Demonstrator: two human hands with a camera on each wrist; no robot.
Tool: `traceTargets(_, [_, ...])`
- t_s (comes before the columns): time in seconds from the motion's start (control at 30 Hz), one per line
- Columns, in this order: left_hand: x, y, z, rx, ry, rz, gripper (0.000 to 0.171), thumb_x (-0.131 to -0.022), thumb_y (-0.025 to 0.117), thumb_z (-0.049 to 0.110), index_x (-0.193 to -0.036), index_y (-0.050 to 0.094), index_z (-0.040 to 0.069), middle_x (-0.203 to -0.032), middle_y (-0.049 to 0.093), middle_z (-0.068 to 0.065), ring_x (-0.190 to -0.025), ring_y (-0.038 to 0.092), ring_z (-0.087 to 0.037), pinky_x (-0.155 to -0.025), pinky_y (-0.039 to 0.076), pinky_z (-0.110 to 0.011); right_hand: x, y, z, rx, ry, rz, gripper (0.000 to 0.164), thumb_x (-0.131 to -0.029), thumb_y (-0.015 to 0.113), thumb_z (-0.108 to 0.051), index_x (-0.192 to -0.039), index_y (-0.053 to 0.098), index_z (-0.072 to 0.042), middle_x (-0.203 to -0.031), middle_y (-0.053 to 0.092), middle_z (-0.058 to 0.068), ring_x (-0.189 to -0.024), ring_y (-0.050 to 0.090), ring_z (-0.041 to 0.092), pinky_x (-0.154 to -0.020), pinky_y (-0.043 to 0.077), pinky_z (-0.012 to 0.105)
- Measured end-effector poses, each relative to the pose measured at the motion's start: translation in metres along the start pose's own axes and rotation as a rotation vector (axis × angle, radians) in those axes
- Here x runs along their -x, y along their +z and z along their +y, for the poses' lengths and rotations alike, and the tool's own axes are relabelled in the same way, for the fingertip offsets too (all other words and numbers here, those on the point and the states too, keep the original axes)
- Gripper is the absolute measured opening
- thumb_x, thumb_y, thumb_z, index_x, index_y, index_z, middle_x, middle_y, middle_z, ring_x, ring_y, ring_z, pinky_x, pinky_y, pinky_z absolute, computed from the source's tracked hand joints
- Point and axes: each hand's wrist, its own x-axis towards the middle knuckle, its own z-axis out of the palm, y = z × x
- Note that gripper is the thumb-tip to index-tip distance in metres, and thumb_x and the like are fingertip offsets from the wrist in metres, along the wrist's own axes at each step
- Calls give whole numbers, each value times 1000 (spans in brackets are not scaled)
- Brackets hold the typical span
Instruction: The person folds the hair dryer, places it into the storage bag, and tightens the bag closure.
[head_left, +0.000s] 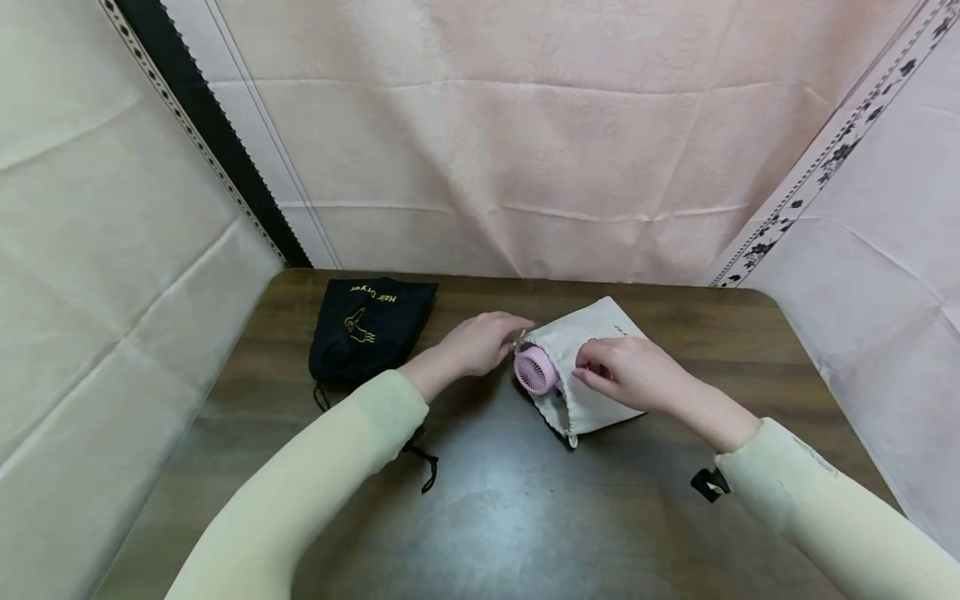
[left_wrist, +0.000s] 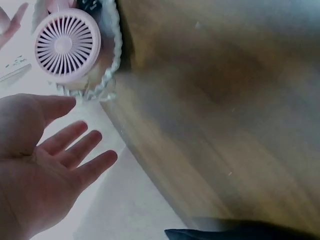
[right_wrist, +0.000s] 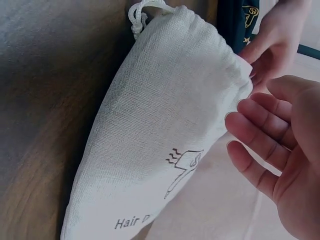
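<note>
A white drawstring cloth bag [head_left: 600, 414] lies on the table, printed with a dryer picture and "Hair D" in the right wrist view. Out of its mouth pokes the round, slotted end of a pink hair dryer [head_left: 535, 371]; the bag hides the rest. My left hand [head_left: 483, 342] is at the far corner of the bag's mouth, its fingers loosely extended and holding nothing in the left wrist view. Over the bag is my right hand [head_left: 630, 371]. Its fingers bend softly around nothing, close to the cloth in the right wrist view.
To the left, a black drawstring bag [head_left: 371, 333] marked "Hair Dryer" lies on the wooden table [head_left: 495, 517]; a black cord loop [head_left: 430, 467] shows beside my left sleeve. Pale cloth [head_left: 487, 150] hangs behind the table and along both sides.
</note>
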Motion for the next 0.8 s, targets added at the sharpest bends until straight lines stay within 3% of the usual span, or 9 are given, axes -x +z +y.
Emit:
traceTargets(0.27, [-19,4,-7,-74,39,-87,37,-94,60,17,-131,60,21,-135,57,1,-128,49,-16,-107,40,-35,25,3,-24,97,-10,7,17,-85,70,-30,-74,58,-24,-65,50,-16,-54,42,-1,-50,38,22])
traceTargets(0.53, [-25,8,-12,-112,96,-67,30,-93,64,22,-122,66,21,-128,62,2,-120,55,-16,-103,44,-34,46,24,-40,184,62,51,34,-82,72,-41,-63,50,-23,-55,38,-17,-48,41,5,-44,34,25])
traceTargets(0.8, [-29,11,-14,-127,112,-45,17,-93,64,23,-109,70,22,-118,65,3,-110,59,-14,-95,49,-34,51,44,-50,339,80,64,45,-80,71,-49,-60,46,-17,-51,44,-6,-43,49,18,-42,38,35])
